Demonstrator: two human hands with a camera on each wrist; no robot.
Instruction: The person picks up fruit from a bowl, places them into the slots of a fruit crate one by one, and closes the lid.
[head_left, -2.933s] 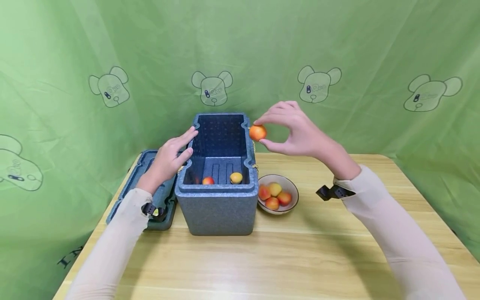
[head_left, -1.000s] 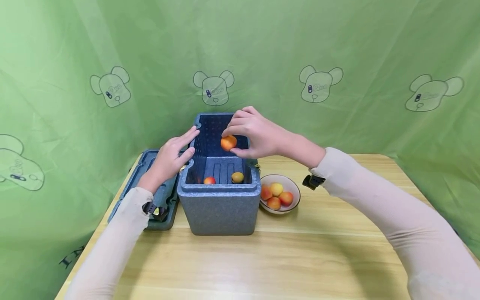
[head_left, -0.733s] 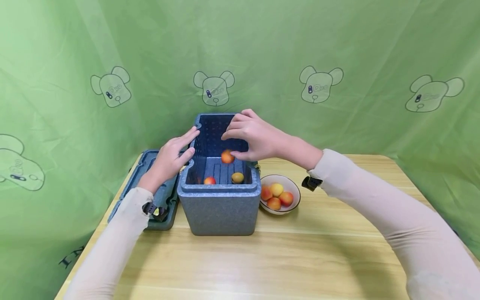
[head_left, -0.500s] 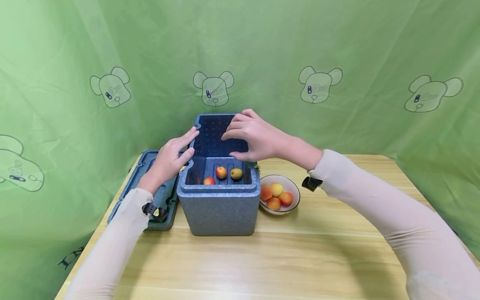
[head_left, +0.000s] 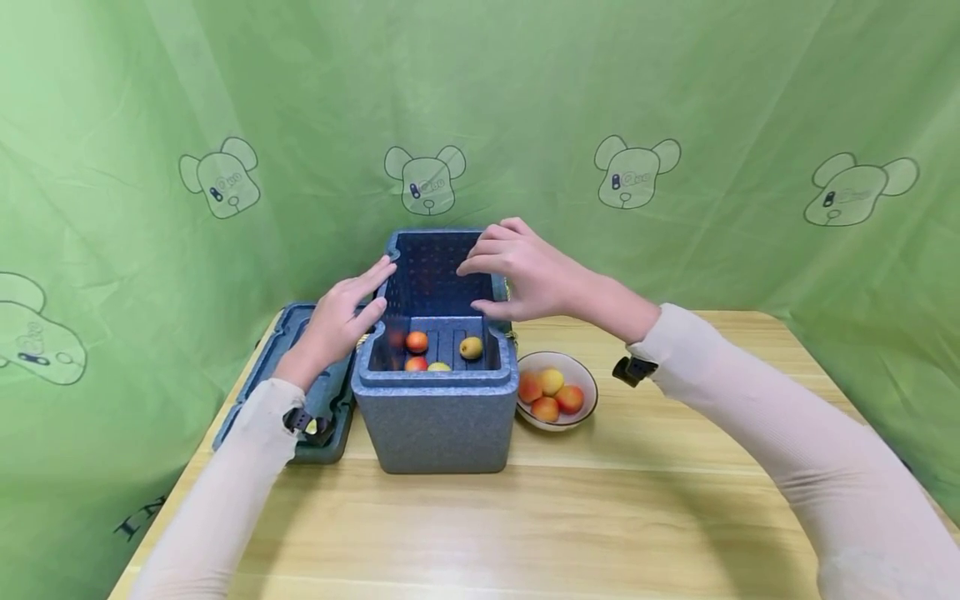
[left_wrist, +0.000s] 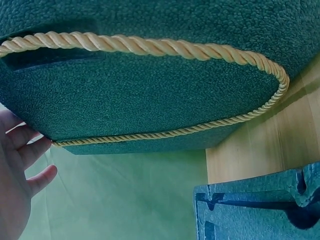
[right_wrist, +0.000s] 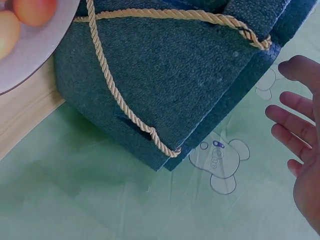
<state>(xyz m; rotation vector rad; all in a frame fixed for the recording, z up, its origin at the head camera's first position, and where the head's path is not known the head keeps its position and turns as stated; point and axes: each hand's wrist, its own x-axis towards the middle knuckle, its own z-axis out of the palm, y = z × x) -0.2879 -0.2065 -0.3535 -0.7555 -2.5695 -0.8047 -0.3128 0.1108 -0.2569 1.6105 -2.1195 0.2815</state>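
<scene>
A dark grey-blue foam cooler box (head_left: 442, 429) stands lidless on the table. On its floor lie several apricots, among them an orange-red apricot (head_left: 417, 342) at the left and a yellow apricot (head_left: 471, 347) at the right; the front wall partly hides others. My right hand (head_left: 528, 271) hovers over the right rim, thumb and fingers apart, holding nothing; the right wrist view shows the same right hand (right_wrist: 305, 130) beside the box's edge. At the left rim, my left hand (head_left: 337, 317) touches the box with straight fingers. In the left wrist view, the left hand (left_wrist: 20, 165) is at the box's edge.
Right of the box, a bowl (head_left: 583, 418) holds several more apricots. The box's lid (head_left: 326, 446) lies to the left. Twisted rope handles, like the rope (left_wrist: 200, 50), hang on both sides. A green curtain (head_left: 525, 100) hangs behind the wooden table (head_left: 637, 517).
My right hand carried an apricot over the box and let it drop in. The fruit rolled on the floor, and a yellow apricot now shows by the front wall. The hand has since shifted slightly right.
</scene>
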